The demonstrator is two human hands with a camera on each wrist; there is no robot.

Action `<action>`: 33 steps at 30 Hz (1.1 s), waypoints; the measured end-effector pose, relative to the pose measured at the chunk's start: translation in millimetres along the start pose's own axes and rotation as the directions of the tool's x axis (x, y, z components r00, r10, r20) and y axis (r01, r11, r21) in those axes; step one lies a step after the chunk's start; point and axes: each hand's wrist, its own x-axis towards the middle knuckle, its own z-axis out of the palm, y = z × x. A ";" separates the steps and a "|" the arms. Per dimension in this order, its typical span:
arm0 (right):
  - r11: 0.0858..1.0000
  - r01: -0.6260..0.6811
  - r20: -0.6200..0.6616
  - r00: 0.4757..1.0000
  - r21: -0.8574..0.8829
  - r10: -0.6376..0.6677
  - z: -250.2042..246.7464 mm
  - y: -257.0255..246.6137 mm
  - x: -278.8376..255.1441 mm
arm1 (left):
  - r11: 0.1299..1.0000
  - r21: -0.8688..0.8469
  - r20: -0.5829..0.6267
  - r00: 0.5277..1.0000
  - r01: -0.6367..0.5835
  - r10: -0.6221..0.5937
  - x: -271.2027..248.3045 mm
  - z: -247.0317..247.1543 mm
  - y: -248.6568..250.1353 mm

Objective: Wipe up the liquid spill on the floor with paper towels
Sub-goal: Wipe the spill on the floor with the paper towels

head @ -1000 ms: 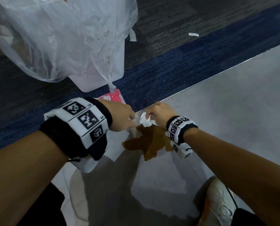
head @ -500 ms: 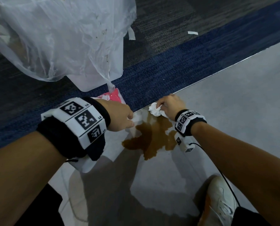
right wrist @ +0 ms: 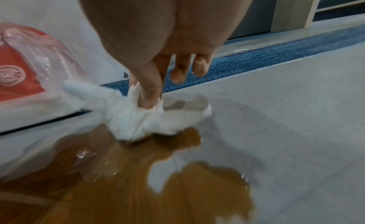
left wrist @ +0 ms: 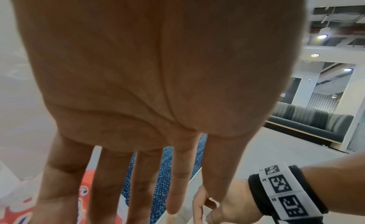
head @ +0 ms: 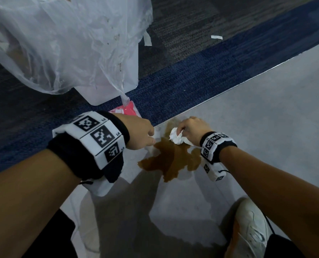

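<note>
- On the grey floor, my right hand pinches a crumpled paper towel at the brown spill's far edge.
- My left hand hovers beside it, fingers straight, holding nothing.

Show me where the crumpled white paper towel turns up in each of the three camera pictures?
Head: the crumpled white paper towel sits centre-right, pinched by the right hand at the far edge of the brown liquid spill.
Left wrist: not in it; only the right hand shows, bottom right.
Right wrist: towel at centre, on the spill.
Shared landmark: blue carpet strip.
</note>
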 end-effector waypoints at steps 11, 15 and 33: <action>0.999 -0.027 -0.126 0.992 0.046 0.032 -24.9 -4.5 29.5 | 1.000 0.004 -0.014 1.000 0.026 -0.026 -4.3 1.5 -2.6; 0.997 -0.003 -0.104 0.995 -0.073 -0.005 -15.4 -15.2 36.7 | 0.999 0.000 -0.008 0.999 0.040 -0.040 -5.8 1.4 -4.7; 1.000 0.025 0.065 0.998 0.007 -0.025 -29.5 -13.1 20.1 | 1.000 -0.012 0.010 1.000 -0.014 0.014 -1.6 -3.9 6.8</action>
